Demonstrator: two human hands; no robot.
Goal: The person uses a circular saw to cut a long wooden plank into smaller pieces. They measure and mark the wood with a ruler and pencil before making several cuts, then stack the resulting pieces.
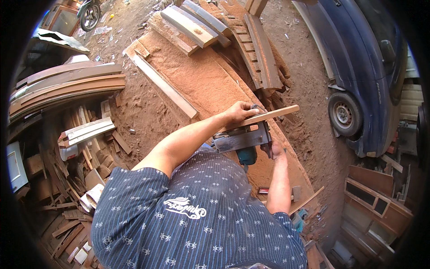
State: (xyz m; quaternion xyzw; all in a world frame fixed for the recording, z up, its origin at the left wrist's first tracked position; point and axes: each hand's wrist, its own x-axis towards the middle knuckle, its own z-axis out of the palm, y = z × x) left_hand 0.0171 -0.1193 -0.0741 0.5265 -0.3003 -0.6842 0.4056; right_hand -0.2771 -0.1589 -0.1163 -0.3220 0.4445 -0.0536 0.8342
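Observation:
In front of my chest is a handheld power tool [242, 140] with a flat grey metal plate and a teal motor housing below it; its exact kind is hard to make out. A narrow wooden strip [280, 112] lies along the tool's far side, its free end pointing right. My left hand [241, 112] is closed on the strip near the tool's far edge, fingers curled. At the tool's right end my right hand [276, 150] is closed around its dark handle, with some fingers hidden behind the tool.
Under the tool lies a long sawdust-covered board [197, 76]. A loose wooden bar [163, 87] rests along its left edge, and thick beams [190, 27] lie at its far end. Stacked planks [67, 85] and scrap wood stand left. A dark blue car [358, 67] is parked right.

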